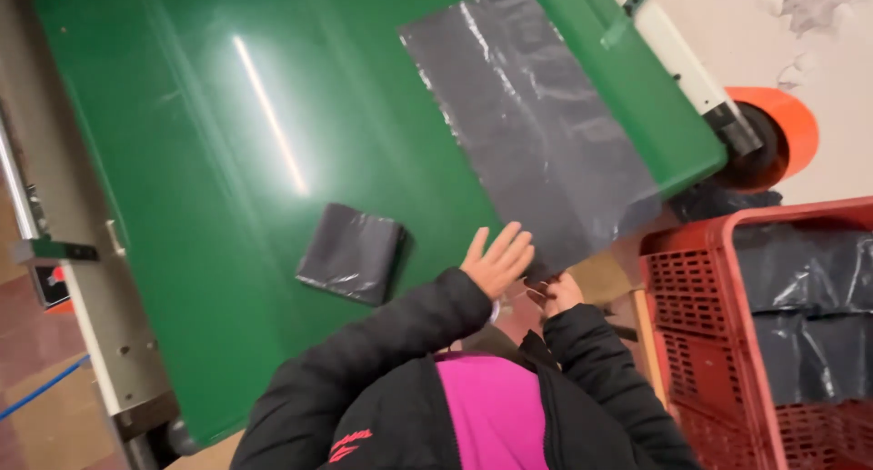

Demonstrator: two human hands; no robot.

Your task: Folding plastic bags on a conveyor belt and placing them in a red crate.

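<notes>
Metal framing (86,325) runs down the far left edge, and right beside it the broad green bench (227,206) fills the view, shiny under the lamp glare. On that green surface sits a folded dark plastic bag (350,252), a neat square packet lying flat, well apart from the bigger sheet. Moving across: the left hand (496,261) is spread flat, fingers fanned, palm down on the bench at the near corner of the flat dark plastic bag (536,129), which lies stretched out across the green top and overhangs its near edge. Just beside it, the right hand (556,293) is pinched closed on that sheet's lower corner, though the grip itself is partly hidden, so it looks like a pinch rather than a full fist. Black jacket sleeves (391,352) frame both. Further right, an orange roller end (782,134), then a red crate (700,343) holding more dark bags (809,315).
</notes>
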